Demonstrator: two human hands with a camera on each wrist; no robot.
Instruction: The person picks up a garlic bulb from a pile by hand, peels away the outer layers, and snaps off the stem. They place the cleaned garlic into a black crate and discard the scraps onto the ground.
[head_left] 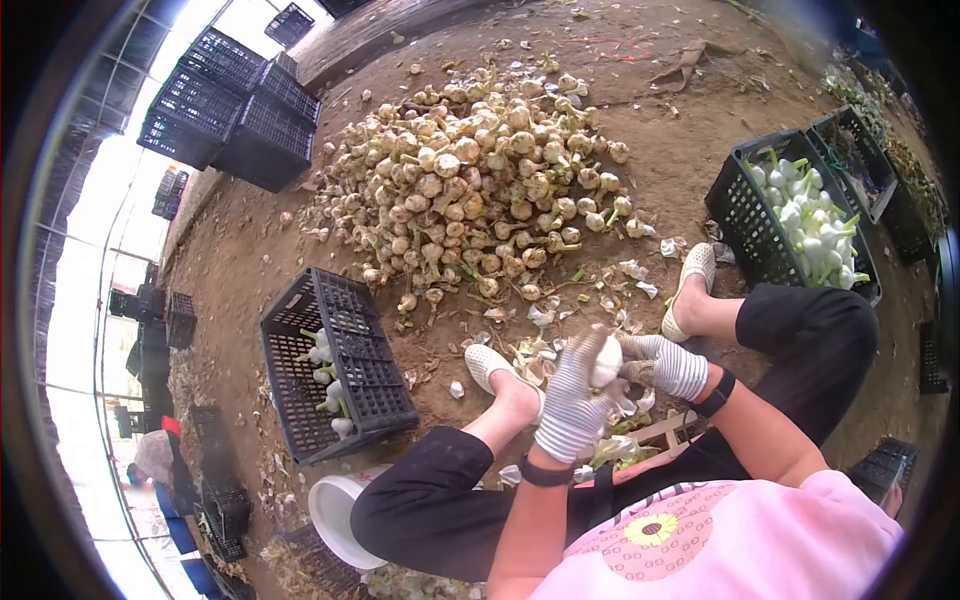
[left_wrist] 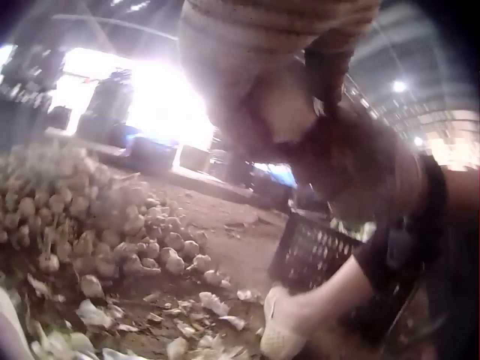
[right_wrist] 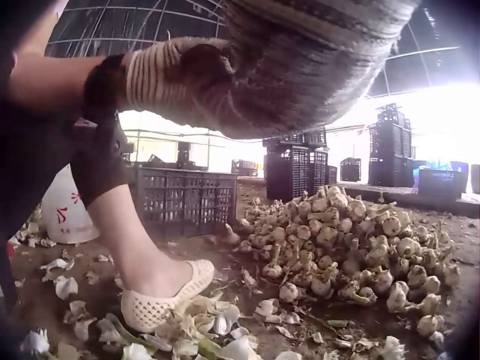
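Both hands wear striped, grey-white gloves and meet over the lap around one white garlic bulb. The left hand grips the bulb from the left, its fingers along the near side. From the right, the right hand curls its fingers against the bulb's lower side, where loose skin hangs. In the left wrist view the pale bulb shows blurred between the two gloves. Gloves hide the bulb in the right wrist view. A large heap of unpeeled garlic lies on the ground ahead.
A black crate with a few white bulbs stands at the left, beside a white bucket. Another crate, full of white garlic, is by the right knee. Stacked crates stand far left. Peeled skins litter the dirt around the feet.
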